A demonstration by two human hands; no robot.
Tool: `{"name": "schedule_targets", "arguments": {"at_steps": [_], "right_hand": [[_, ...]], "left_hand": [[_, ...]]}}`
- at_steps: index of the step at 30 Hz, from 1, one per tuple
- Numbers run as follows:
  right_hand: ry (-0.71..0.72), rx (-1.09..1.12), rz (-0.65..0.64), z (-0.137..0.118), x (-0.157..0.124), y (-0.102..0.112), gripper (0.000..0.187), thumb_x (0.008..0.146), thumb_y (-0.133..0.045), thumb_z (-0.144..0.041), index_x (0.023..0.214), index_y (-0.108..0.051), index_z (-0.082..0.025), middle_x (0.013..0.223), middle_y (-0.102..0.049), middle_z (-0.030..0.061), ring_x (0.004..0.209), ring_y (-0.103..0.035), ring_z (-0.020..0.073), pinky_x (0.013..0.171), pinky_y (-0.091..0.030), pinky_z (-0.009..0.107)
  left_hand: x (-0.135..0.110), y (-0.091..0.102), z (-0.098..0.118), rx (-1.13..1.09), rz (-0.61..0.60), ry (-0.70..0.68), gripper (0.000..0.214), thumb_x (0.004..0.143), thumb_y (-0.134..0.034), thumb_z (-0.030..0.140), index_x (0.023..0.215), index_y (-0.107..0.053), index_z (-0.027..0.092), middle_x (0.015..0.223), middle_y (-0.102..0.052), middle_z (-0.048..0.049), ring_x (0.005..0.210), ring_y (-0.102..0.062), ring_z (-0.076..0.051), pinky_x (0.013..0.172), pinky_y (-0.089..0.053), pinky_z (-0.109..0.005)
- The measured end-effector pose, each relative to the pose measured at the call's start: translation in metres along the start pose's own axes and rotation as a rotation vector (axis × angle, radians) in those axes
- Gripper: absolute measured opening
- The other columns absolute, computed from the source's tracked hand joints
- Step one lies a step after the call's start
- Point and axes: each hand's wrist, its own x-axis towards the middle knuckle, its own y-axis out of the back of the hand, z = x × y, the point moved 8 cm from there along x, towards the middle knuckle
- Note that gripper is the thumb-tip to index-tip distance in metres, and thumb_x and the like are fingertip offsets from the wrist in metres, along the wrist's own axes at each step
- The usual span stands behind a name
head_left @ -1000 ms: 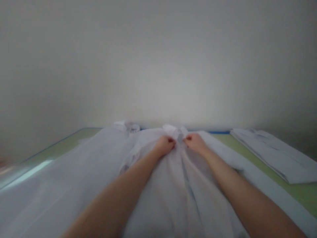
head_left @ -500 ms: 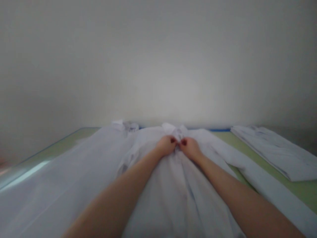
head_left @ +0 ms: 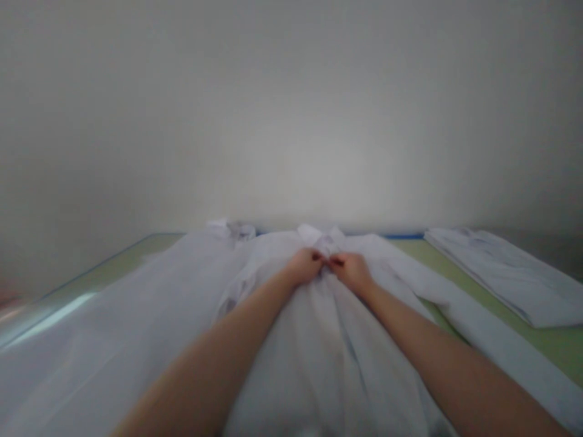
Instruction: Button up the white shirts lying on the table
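A white collared garment (head_left: pixel 310 340), like a long coat or shirt, lies spread out in front of me with its collar (head_left: pixel 314 233) at the far end. Just below that collar, my left hand (head_left: pixel 306 266) pinches the front of the cloth. My right hand (head_left: pixel 353 271) pinches it from the other side, and the fingertips of both hands nearly meet. Folds run from the pinched spot towards me. Blur hides whether a button sits between the fingers. One sleeve (head_left: pixel 473 321) stretches out to the right.
Another white collared garment (head_left: pixel 136 321) lies flat on the left. At the right rests a folded white garment (head_left: pixel 505 276). Beneath them is a green table top (head_left: pixel 558 349) with a blue edge, against a plain wall (head_left: pixel 291 121). A blurred skin-coloured shape (head_left: pixel 9 297) shows at the far left.
Both hands stay at the same spot below the collar. The right hand's fingers have shifted slightly and look straighter towards the left fingertips.
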Motion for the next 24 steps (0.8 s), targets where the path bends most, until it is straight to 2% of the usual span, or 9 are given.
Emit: {"name": "schedule_targets", "arguments": {"at_steps": [3,7,12,16,20,24], "right_hand": [[0.060,0.016,-0.010,-0.007,-0.002,0.005,0.034,0.087,-0.048,-0.039,0.071,-0.068,-0.018,0.062,-0.062,-0.0010,0.059,-0.054,0.0110,0.056,-0.029,0.020],[0.102,0.093,-0.051,-0.009,-0.004,0.007,0.035,0.089,-0.043,-0.032,0.070,-0.067,-0.016,0.061,-0.061,-0.0009,0.060,-0.054,0.0108,0.058,-0.031,0.019],[0.075,0.161,-0.092,-0.001,-0.004,0.002,0.024,0.086,-0.050,-0.031,0.089,-0.071,-0.018,0.078,-0.069,0.0005,0.069,-0.059,0.0117,0.063,-0.036,0.019],[0.056,0.176,-0.070,0.000,-0.005,0.002,0.022,0.083,-0.055,-0.033,0.090,-0.071,-0.019,0.083,-0.070,0.0007,0.073,-0.061,0.0121,0.066,-0.039,0.019],[0.108,0.119,-0.013,-0.009,-0.006,0.008,0.021,0.084,-0.055,-0.033,0.083,-0.070,-0.019,0.078,-0.069,-0.0003,0.071,-0.060,0.0110,0.065,-0.038,0.019],[0.108,-0.015,0.023,-0.013,-0.005,0.012,0.018,0.083,-0.055,-0.029,0.084,-0.070,-0.019,0.083,-0.069,0.0014,0.078,-0.061,0.0131,0.070,-0.038,0.020]], "left_hand": [[0.001,-0.001,-0.001,0.011,-0.034,-0.003,0.028,0.081,-0.046,0.030,0.083,-0.069,0.015,0.078,-0.068,-0.0047,0.071,-0.058,-0.014,0.062,-0.040,-0.023],[0.000,0.000,0.000,0.047,-0.088,-0.005,0.028,0.080,-0.046,0.031,0.082,-0.068,0.013,0.075,-0.067,-0.0054,0.070,-0.057,-0.015,0.062,-0.040,-0.024],[-0.004,0.001,0.010,0.080,-0.106,-0.118,0.025,0.080,-0.047,0.030,0.081,-0.066,0.015,0.073,-0.065,-0.0041,0.068,-0.054,-0.014,0.061,-0.038,-0.023],[-0.006,0.000,0.014,0.066,-0.110,-0.175,0.024,0.080,-0.046,0.029,0.083,-0.066,0.016,0.076,-0.065,-0.0035,0.070,-0.054,-0.014,0.063,-0.038,-0.023],[-0.003,0.000,0.012,-0.004,-0.121,-0.164,0.024,0.079,-0.047,0.029,0.084,-0.066,0.015,0.077,-0.065,-0.0030,0.072,-0.054,-0.014,0.064,-0.040,-0.022],[0.002,-0.005,0.005,-0.117,-0.140,-0.061,0.027,0.078,-0.048,0.033,0.079,-0.066,0.013,0.072,-0.064,-0.0027,0.068,-0.055,-0.013,0.061,-0.040,-0.021]]}}
